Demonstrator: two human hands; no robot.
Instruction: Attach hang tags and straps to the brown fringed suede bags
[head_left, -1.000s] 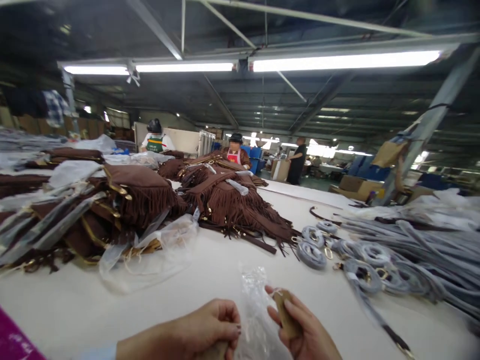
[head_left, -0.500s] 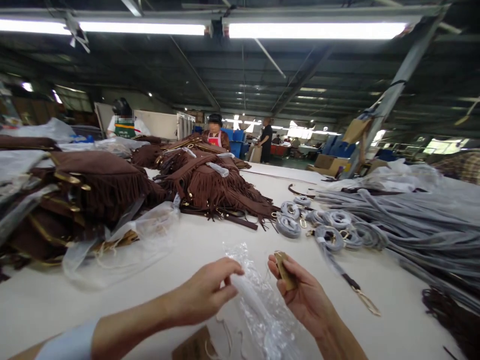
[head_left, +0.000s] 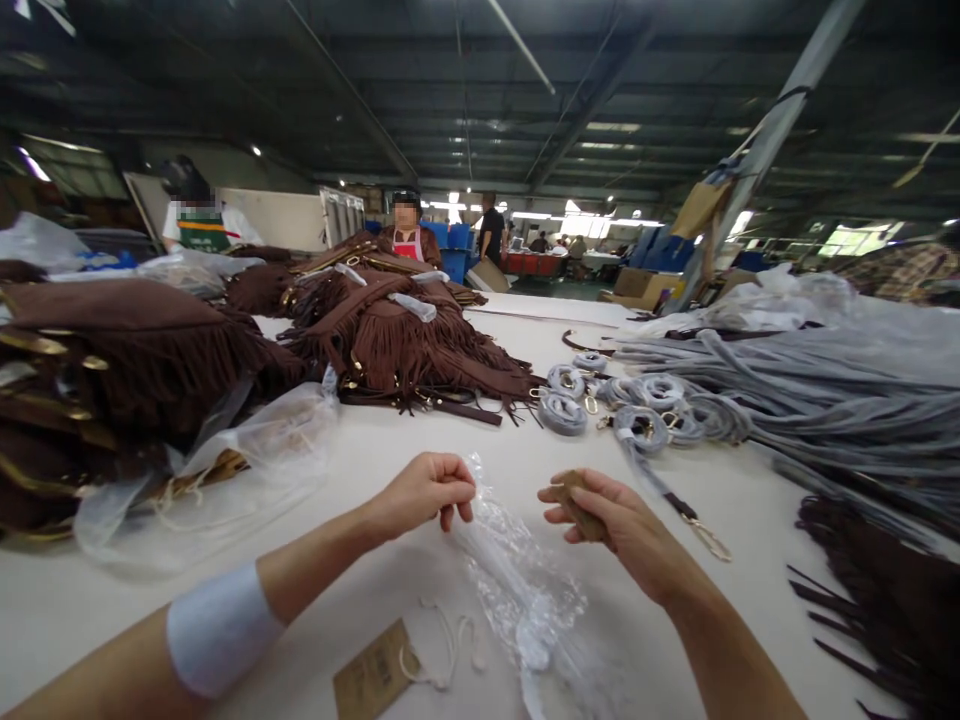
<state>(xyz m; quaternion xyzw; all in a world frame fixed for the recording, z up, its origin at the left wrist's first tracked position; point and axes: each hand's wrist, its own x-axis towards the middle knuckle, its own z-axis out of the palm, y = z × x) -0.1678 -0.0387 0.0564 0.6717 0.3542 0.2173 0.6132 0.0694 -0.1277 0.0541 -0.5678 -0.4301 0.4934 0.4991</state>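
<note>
In the head view, my right hand (head_left: 619,515) holds a small brown card tag (head_left: 586,512) between thumb and fingers, its fingertips stretched out past the tag. My left hand (head_left: 431,490) has thumb and forefinger pressed together near the top of a crinkled clear plastic bag (head_left: 517,570); whatever may be in that pinch is too small to make out. The bag lies on the white table between both hands, with something white inside. Below my left forearm a printed brown card tag (head_left: 371,672) with a white string (head_left: 450,640) rests on the table.
Brown fringed bags (head_left: 405,350) are heaped at the back, with more brown bags (head_left: 127,340) and a translucent plastic bag (head_left: 225,480) at left. Coiled grey-wrapped straps (head_left: 562,412) lie right of centre. Long grey-wrapped straps (head_left: 810,390) and dark fringe (head_left: 892,590) fill the right. Co-workers stand beyond.
My left hand's thumb and forefinger have come together. The right hand has turned, with its fingers straighter behind the tag. The view has tilted down, showing more of the tag on the table.
</note>
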